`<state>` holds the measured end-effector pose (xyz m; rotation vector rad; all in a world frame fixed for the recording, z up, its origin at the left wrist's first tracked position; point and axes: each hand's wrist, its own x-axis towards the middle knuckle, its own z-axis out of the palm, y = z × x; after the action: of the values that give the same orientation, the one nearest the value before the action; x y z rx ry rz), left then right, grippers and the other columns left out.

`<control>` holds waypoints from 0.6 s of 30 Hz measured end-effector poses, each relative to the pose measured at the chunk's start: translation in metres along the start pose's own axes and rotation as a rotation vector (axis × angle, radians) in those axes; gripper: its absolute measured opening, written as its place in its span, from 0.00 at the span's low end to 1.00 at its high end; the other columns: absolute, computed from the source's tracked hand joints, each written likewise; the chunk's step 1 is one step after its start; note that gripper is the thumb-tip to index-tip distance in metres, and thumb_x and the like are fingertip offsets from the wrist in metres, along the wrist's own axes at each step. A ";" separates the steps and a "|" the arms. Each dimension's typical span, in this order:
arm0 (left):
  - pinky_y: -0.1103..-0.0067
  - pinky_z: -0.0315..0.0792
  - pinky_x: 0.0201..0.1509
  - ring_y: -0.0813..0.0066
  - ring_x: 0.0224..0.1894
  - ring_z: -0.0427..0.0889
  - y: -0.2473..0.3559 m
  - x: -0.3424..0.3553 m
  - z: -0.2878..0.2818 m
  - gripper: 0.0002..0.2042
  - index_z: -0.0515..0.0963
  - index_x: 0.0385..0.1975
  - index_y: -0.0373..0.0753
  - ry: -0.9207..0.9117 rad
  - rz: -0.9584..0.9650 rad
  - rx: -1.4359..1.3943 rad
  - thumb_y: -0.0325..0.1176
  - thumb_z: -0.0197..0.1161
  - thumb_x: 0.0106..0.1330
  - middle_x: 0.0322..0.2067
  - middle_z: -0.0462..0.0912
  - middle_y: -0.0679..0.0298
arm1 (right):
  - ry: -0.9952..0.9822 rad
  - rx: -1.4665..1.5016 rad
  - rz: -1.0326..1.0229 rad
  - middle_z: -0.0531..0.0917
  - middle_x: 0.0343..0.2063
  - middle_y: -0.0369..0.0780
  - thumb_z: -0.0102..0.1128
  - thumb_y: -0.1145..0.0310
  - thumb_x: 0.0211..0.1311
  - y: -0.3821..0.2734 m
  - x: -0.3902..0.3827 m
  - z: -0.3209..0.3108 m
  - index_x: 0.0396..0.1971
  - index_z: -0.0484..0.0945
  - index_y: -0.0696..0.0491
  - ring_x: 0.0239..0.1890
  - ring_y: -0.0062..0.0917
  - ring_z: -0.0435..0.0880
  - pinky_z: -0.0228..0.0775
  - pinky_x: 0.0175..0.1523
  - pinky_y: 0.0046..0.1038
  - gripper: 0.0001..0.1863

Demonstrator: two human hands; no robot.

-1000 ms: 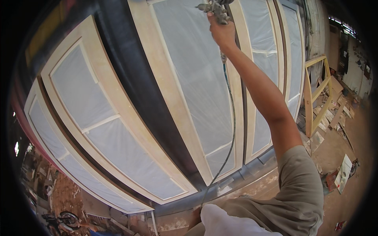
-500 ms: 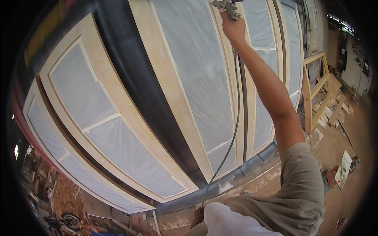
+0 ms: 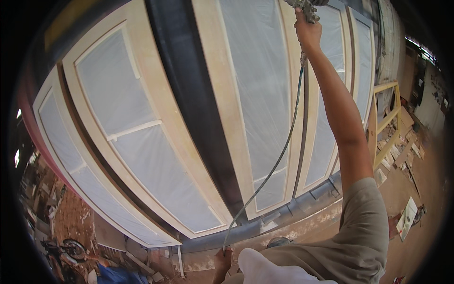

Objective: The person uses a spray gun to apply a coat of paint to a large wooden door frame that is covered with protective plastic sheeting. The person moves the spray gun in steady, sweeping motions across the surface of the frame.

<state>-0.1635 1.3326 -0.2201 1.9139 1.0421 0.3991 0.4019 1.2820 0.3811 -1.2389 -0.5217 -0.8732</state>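
Note:
At the top of the view my right hand [image 3: 308,34] is wrapped round a metal spray gun [image 3: 307,10], whose upper part is cut off by the edge. A dark green hose [image 3: 283,156] hangs from the gun's handle and curves down to my left hand [image 3: 223,257], low in front of me. The fingers there are closed on the hose. Before me stand pale wooden door frames [image 3: 175,118], their panes covered with whitish plastic film [image 3: 257,71]. The gun is in front of the upper part of the frames to the right of the middle.
Dark sheeting [image 3: 189,85] shows between the frames, and a dark band [image 3: 255,229] runs beneath them. A yellowish wooden frame [image 3: 397,113] leans at the right, by scattered board pieces [image 3: 395,146]. At lower left are a motorbike [image 3: 71,251], a blue tarp [image 3: 120,274] and scrap wood.
The frames have shifted rightward in the view. My right hand with the spray gun also sits farther right. My left hand has come further into sight, and the hose swings in a wider curve.

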 end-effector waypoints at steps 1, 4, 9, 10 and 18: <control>0.65 0.75 0.35 0.56 0.28 0.84 -0.001 0.001 -0.004 0.17 0.84 0.35 0.36 0.029 -0.003 -0.013 0.45 0.59 0.70 0.22 0.82 0.51 | -0.027 0.030 -0.012 0.78 0.16 0.37 0.64 0.45 0.63 -0.008 -0.005 0.010 0.27 0.81 0.57 0.21 0.24 0.76 0.67 0.28 0.34 0.25; 0.66 0.75 0.34 0.57 0.27 0.84 -0.012 -0.007 -0.008 0.16 0.84 0.35 0.36 0.105 -0.050 -0.088 0.45 0.59 0.70 0.22 0.82 0.52 | -0.125 0.130 -0.037 0.74 0.14 0.37 0.61 0.47 0.66 -0.033 -0.024 0.045 0.22 0.78 0.59 0.20 0.23 0.72 0.61 0.26 0.37 0.27; 0.66 0.75 0.35 0.55 0.29 0.86 -0.039 -0.029 -0.007 0.16 0.84 0.36 0.36 0.216 -0.055 -0.239 0.44 0.59 0.70 0.23 0.83 0.51 | -0.259 0.316 -0.085 0.75 0.15 0.38 0.61 0.51 0.66 -0.086 -0.068 0.111 0.23 0.79 0.59 0.21 0.26 0.75 0.64 0.29 0.37 0.24; 0.66 0.75 0.36 0.55 0.30 0.86 -0.045 -0.033 -0.010 0.17 0.84 0.36 0.36 0.215 -0.075 -0.195 0.45 0.59 0.70 0.23 0.83 0.51 | -0.279 0.356 -0.060 0.76 0.15 0.39 0.61 0.51 0.66 -0.097 -0.082 0.126 0.24 0.79 0.59 0.22 0.27 0.76 0.64 0.29 0.37 0.24; 0.64 0.74 0.35 0.54 0.30 0.86 -0.073 -0.064 -0.056 0.17 0.84 0.36 0.35 0.310 -0.204 -0.162 0.46 0.60 0.69 0.24 0.83 0.50 | -0.249 0.208 -0.125 0.85 0.28 0.58 0.66 0.46 0.60 -0.206 -0.197 0.225 0.31 0.83 0.65 0.38 0.52 0.86 0.73 0.41 0.46 0.30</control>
<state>-0.2735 1.3312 -0.2417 1.6159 1.3497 0.6561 0.1456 1.5373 0.4144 -1.1384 -0.8760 -0.7508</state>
